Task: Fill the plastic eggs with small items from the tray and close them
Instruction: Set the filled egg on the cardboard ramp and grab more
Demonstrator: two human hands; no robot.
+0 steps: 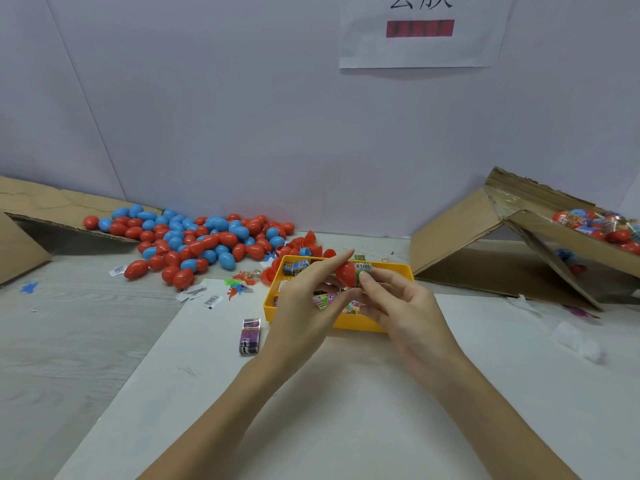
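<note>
The scene was evenly and softly lit from overhead, with a cool bluish cast over the wall (242, 116). Shadows were faint: a pale one lay beneath the forearms on the white sheet (346, 410), and darker ones sat under the tilted cardboard flaps (457, 230). No hard glare showed, only small highlights on the pile of eggs (194, 240). Wide-angle distortion bent the wall seams and stretched the edges. Detail was soft overall, and the hands looked slightly blurred.
</note>
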